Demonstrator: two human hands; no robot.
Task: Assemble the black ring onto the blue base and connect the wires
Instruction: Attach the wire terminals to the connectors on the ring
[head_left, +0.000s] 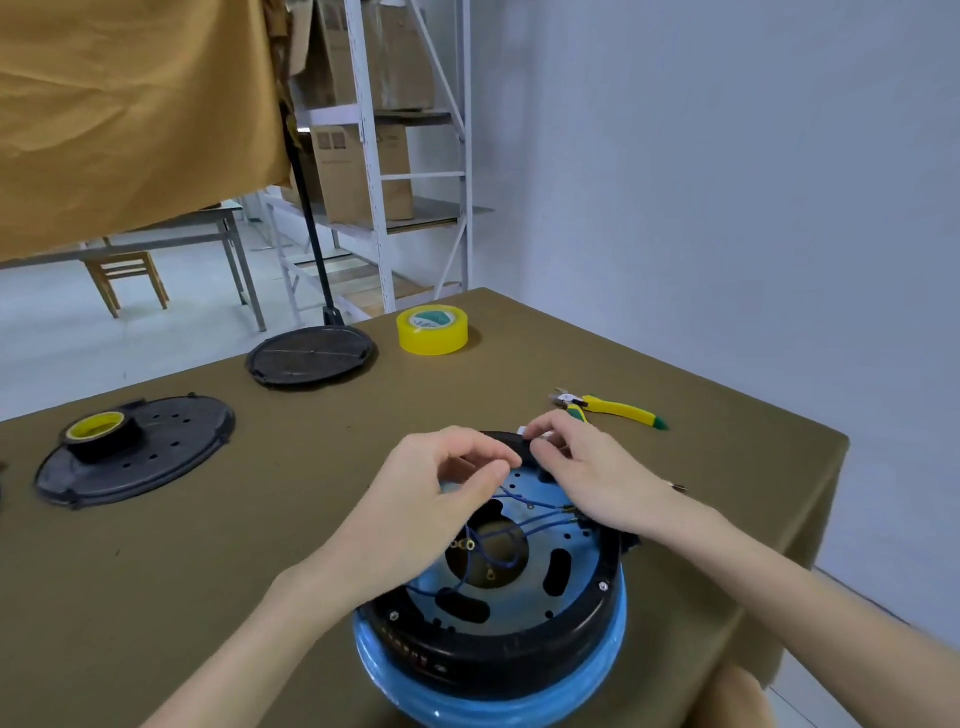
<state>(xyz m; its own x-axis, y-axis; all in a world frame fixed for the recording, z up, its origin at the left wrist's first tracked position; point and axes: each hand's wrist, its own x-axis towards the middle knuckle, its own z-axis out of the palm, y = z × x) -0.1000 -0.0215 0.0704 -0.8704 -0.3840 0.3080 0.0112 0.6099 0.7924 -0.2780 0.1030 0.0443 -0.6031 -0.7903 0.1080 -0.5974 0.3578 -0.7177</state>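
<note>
Head view: both my hands are over the far part of the black ring (498, 647), which sits on the blue base (613, 670) at the near edge of the table (260, 519). The ring's wall goes all around the top of the base, and the blue rim shows below it on the near side.

My left hand (441, 499) is above the left far part of the opening. Its fingers (493, 467) are curled, and the thumb and forefinger tips come together near the far rim. I cannot tell if they pinch a wire or only touch each other. My right hand (587, 467) lies on the far right rim of the ring. Its fingers are bent down over the rim, and near their tips I see a small white piece (522, 429); if it is held, I cannot tell.

The blue wires (540, 519) lie loose inside the ring, below and between my two hands. Some run from under my right palm toward the centre hole, and their metal terminals are free over the blue plate.

On the table farther away are yellow-handled pliers (618, 410) just behind my right hand, a yellow tape roll (432, 330), a round black plate (311, 356), and at left a black disc (156, 452) with a small tape roll (98, 434) on it.
</note>
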